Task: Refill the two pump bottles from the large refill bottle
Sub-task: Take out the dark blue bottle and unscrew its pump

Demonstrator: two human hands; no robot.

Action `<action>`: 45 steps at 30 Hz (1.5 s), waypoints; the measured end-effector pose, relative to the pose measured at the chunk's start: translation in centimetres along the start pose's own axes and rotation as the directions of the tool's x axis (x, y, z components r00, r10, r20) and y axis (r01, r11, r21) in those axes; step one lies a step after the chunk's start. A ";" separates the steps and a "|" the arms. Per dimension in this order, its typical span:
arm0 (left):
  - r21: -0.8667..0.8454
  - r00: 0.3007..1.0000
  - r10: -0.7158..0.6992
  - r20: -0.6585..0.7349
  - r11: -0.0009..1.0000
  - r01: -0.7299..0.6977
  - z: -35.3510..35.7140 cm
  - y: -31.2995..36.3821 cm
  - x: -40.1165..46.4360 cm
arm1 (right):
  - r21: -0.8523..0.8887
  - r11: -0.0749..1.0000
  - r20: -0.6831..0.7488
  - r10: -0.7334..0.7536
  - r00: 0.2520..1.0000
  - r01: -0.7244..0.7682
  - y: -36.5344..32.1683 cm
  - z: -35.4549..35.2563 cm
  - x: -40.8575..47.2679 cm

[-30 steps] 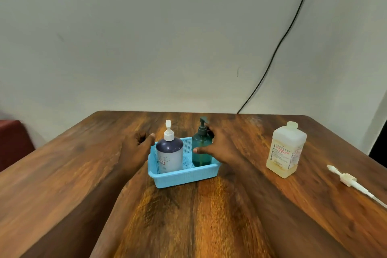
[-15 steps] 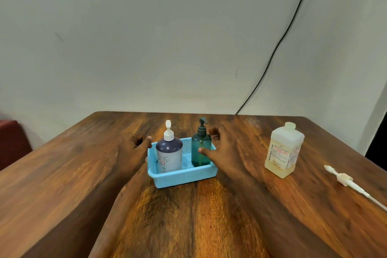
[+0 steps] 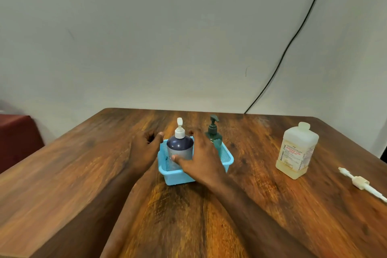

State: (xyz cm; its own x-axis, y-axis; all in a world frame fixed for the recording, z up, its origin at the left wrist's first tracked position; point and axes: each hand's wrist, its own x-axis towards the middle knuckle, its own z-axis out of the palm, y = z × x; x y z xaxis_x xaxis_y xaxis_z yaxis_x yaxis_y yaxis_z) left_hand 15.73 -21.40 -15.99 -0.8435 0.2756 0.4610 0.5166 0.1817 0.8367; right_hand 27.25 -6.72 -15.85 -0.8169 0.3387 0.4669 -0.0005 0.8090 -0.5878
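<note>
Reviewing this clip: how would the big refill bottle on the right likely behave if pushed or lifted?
The refill bottle looks nearly empty, liquid only near its base, so probably light. Its square, flat base on the table should resist rolling. Standing tall, a high push might tip it.

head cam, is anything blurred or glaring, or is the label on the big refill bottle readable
Head view: the forearms and near table edge smear with motion blur; the large refill bottle is fairly sharp, its red label lettering only partly legible; a small glare spot sits on the dark pump bottle; wide-angle distortion bends the table's edges.
</note>
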 end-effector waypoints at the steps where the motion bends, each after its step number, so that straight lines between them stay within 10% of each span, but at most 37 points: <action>1: -0.002 1.000 0.003 0.002 1.000 -0.003 -0.2 -0.1 0.0 | -0.003 1.000 0.014 0.012 1.000 -0.012 -0.1 0.4 0.4; 18: -0.023 0.989 0.148 0.028 0.989 -0.147 2.2 5.0 -1.6 | 0.283 0.949 -0.323 -0.044 0.945 0.141 0.5 -4.4 -2.0; 28: -0.284 0.938 0.307 0.161 0.925 -0.254 13.8 10.7 -5.2 | 0.328 0.944 -0.551 0.170 0.817 0.025 9.6 -11.8 -4.2; 38: -0.557 0.868 0.222 0.444 0.827 0.073 21.5 8.8 -7.5 | 0.436 0.896 -0.448 0.296 0.843 -0.083 14.1 -11.6 -5.6; 45: -0.516 0.867 0.247 0.432 0.856 0.013 22.0 7.6 -6.8 | 0.453 0.890 -0.422 0.269 0.866 -0.056 14.4 -11.6 -5.4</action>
State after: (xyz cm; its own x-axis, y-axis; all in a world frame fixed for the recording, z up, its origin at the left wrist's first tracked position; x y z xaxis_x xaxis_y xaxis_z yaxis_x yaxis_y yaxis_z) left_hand 28.64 -1.16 -19.28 -0.5402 0.6919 0.4791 0.3560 -0.3280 0.8750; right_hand 38.34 8.63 -19.18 -0.4640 0.7137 0.5248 -0.2158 0.4835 -0.8483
